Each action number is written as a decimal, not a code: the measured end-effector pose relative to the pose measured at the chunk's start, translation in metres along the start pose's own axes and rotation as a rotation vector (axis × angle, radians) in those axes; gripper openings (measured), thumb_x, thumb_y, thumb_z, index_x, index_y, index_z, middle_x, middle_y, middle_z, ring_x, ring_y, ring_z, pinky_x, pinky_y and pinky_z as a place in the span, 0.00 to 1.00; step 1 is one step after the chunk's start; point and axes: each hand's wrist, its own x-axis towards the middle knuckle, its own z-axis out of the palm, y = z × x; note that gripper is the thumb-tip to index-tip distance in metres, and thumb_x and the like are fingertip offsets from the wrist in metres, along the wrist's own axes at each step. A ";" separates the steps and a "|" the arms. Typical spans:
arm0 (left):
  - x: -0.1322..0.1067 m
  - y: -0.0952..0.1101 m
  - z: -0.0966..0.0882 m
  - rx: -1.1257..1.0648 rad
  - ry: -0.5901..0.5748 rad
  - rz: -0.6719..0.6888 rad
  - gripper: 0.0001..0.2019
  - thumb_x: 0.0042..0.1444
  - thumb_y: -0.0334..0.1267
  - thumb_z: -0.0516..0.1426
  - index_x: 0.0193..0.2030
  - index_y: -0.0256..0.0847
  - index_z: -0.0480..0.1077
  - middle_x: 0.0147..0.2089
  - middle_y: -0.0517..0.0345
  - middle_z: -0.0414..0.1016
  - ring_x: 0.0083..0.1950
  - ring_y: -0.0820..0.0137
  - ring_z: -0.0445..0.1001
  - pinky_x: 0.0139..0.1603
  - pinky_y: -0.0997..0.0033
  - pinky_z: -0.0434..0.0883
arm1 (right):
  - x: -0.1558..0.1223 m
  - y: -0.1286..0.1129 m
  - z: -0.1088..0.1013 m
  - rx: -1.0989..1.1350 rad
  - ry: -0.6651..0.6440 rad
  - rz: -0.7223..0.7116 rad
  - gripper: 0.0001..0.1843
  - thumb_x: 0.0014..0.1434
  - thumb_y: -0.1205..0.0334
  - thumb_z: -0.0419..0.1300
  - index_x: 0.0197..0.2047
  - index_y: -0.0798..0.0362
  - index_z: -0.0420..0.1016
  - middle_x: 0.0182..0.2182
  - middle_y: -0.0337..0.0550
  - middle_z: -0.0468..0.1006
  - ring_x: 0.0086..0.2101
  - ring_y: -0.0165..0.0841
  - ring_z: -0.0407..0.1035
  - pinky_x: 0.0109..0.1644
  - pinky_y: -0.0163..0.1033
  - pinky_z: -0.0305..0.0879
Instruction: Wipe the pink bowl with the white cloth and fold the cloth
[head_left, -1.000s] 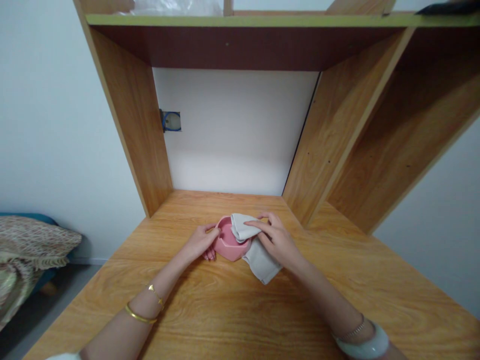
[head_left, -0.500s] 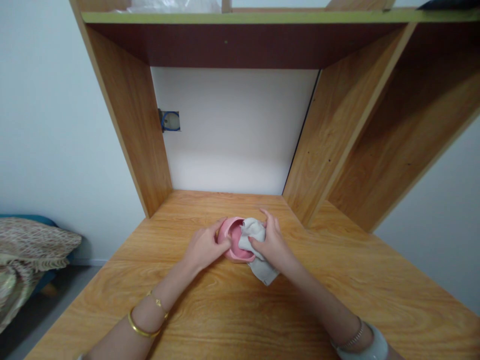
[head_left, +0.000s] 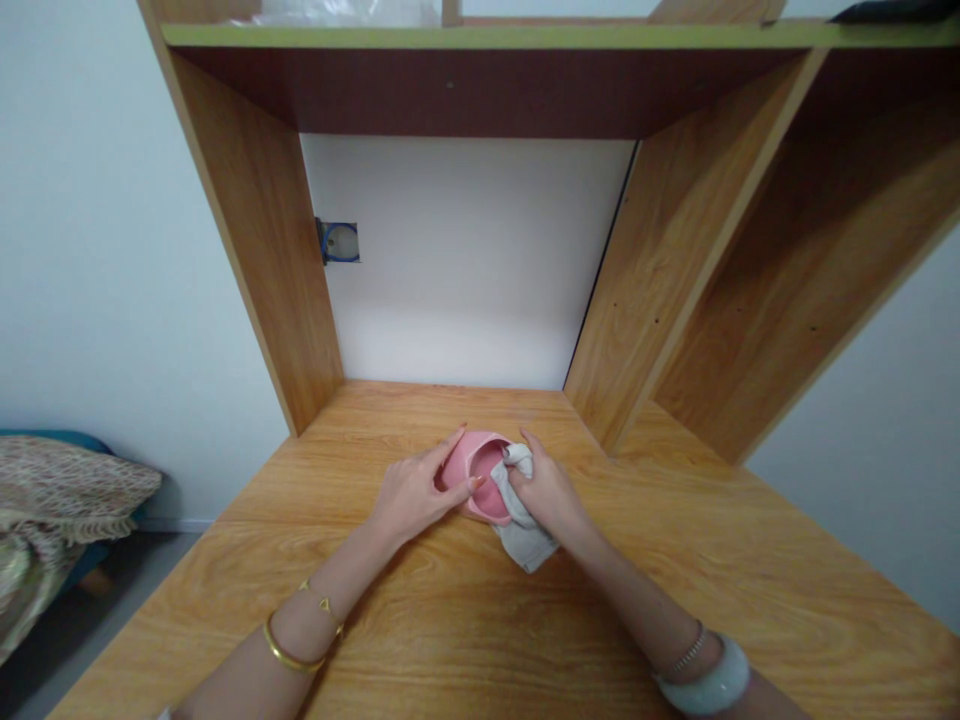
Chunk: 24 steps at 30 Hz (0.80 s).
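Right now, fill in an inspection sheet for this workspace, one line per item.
Surface: wood-grain tabletop across the lower view.
Job's things: pink bowl, tilted with its opening toward the right; grey cloth at its right side. Whether the bowl touches the tabletop: cannot tell.
Clutter: clear plastic and a dark object on the upper shelf.
Hands: left hand grips the bowl's left side; right hand holds the cloth.
Cables: blue loop in the wall opening; possibly wire, cannot tell.
Surroundings: wooden side panels, white back panel, woven throw at far left.
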 end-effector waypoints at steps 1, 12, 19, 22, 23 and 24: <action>0.001 -0.002 0.001 -0.026 -0.006 -0.006 0.33 0.49 0.55 0.52 0.60 0.44 0.53 0.37 0.54 0.72 0.38 0.62 0.70 0.42 0.66 0.63 | 0.001 0.002 0.001 0.029 0.023 0.004 0.29 0.49 0.66 0.51 0.57 0.58 0.55 0.45 0.54 0.71 0.45 0.41 0.66 0.44 0.41 0.61; -0.008 0.002 0.033 -0.489 -0.050 0.074 0.38 0.47 0.49 0.58 0.59 0.36 0.43 0.48 0.47 0.65 0.45 0.64 0.68 0.43 0.67 0.66 | -0.001 -0.001 0.013 0.511 0.065 -0.034 0.22 0.48 0.65 0.50 0.48 0.56 0.60 0.41 0.48 0.73 0.39 0.35 0.69 0.45 0.41 0.62; -0.008 0.009 0.024 -0.353 0.022 -0.004 0.31 0.45 0.45 0.59 0.53 0.36 0.52 0.43 0.52 0.69 0.40 0.65 0.70 0.38 0.69 0.67 | 0.002 0.004 0.021 0.461 0.077 -0.003 0.31 0.45 0.64 0.54 0.53 0.56 0.51 0.43 0.50 0.71 0.40 0.36 0.68 0.42 0.40 0.63; -0.008 0.012 0.023 -0.322 0.017 0.011 0.32 0.43 0.44 0.60 0.53 0.38 0.53 0.44 0.52 0.69 0.41 0.64 0.70 0.40 0.67 0.67 | 0.005 0.006 0.013 0.332 0.083 0.029 0.36 0.44 0.63 0.56 0.56 0.55 0.49 0.40 0.49 0.73 0.37 0.37 0.69 0.38 0.39 0.64; -0.007 0.012 0.023 -0.323 0.017 0.017 0.32 0.43 0.43 0.60 0.53 0.38 0.53 0.45 0.53 0.69 0.42 0.63 0.70 0.41 0.67 0.67 | 0.005 0.005 0.010 0.289 0.091 0.034 0.37 0.44 0.62 0.57 0.57 0.55 0.48 0.39 0.48 0.73 0.36 0.37 0.70 0.36 0.39 0.64; -0.007 0.012 0.023 -0.323 0.019 0.019 0.33 0.42 0.42 0.60 0.54 0.38 0.53 0.45 0.52 0.69 0.43 0.63 0.70 0.42 0.67 0.67 | 0.005 0.004 0.006 0.246 0.100 0.036 0.38 0.44 0.61 0.57 0.58 0.54 0.47 0.37 0.47 0.73 0.35 0.37 0.70 0.34 0.38 0.64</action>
